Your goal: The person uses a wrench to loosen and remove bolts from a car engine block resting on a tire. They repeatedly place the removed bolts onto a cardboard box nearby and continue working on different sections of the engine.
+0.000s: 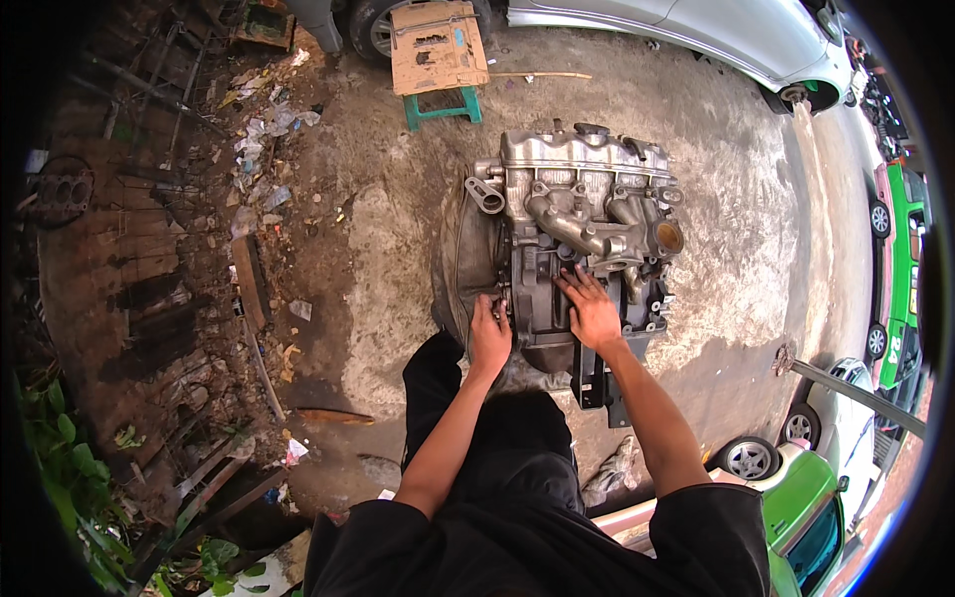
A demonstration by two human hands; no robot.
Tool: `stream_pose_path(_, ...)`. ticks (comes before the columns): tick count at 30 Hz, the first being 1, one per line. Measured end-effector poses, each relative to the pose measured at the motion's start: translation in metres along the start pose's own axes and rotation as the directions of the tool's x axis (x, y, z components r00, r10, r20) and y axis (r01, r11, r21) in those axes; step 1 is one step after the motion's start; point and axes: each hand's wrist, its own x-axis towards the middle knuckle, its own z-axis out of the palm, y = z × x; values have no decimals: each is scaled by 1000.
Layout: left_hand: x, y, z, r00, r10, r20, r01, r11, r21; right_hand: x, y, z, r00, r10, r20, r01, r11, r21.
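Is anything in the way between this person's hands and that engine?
Nothing visible is. The bare right hand rests with fingers spread on the near side of the engine. The left hand is right at its left edge, fingers curled; whether they grip a small part there can't be told.

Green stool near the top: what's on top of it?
A cardboard sheet lies over the green stool, with a thin rod-like item across its far end. The stool's seat is covered by the cardboard.

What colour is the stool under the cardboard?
Green; the stool shows at the head view's top.
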Motion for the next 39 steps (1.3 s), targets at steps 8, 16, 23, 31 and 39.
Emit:
stream_pose_path(8, 8, -2, -7, 984, 140, 111, -155, 978, 142, 0, 1, -1, 1000, 12, 8, -12, 1000, 16)
stream_pose_path(16, 111, -10, 9, 958, -225, 180, 171, 946, 275, 0, 1, -1, 1000, 16, 2, -16, 999, 40)
stream_pose_path(23, 136, -68, 21, 564, -655, 503, 826, 426, -371, 2, 3, 1, 1000, 0, -6, 0, 1000, 15)
stream_pose_path(31, 66, -21, -13, 894, -445, -62, 429, 886, -173, 0, 3, 2, 1000, 6, -7, -6, 1000, 28)
stream_pose_path(39, 31, -30, -1, 978, -193, -83, 190, 981, -45, 0, 2, 2, 1000, 10, -4, -10, 1000, 14)
